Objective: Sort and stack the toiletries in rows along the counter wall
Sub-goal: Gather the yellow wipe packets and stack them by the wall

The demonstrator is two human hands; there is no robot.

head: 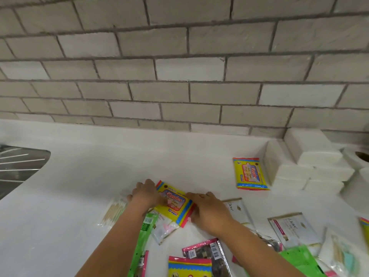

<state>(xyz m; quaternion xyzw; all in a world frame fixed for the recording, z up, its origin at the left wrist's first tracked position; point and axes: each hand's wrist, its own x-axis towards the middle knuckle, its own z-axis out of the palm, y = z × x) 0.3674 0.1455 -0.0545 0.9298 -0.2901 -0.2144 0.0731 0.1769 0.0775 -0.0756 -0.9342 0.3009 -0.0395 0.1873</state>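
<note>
A grey brick wall [179,66] fills the upper half of the view, and the white table [99,156] runs along its foot. Everything else is placed here against the wipes pack held in the middle of the table. Far to the left of that pack, at the table's edge, is the ribbed steel drainer of a sink [18,164]. To its right, up against the wall, stand stacked white tissue packs [307,162], with toilet rolls [359,156] just beyond them at the frame's edge. A second Giggles wipes pack [250,173] lies flat just beside those tissue stacks, right of and slightly farther back than the held pack. The held Giggles wipes pack [174,202], yellow with a red and blue border, sits tilted on the table, well short of the wall. The left hand [144,193] grips its left end with fingers curled over the edge; the right hand [207,206] grasps its right end, thumb at the lower corner. Nearer than the pack lie loose sachets: white Dove sachets [287,226] to the right, green packets [144,236] and a clear sachet [165,228] just beneath it, a dark packet with barcodes [207,254], and another yellow wipes pack [189,266] at the bottom edge. A clear bag of cotton swabs [114,211] lies just left of the left hand.
</note>
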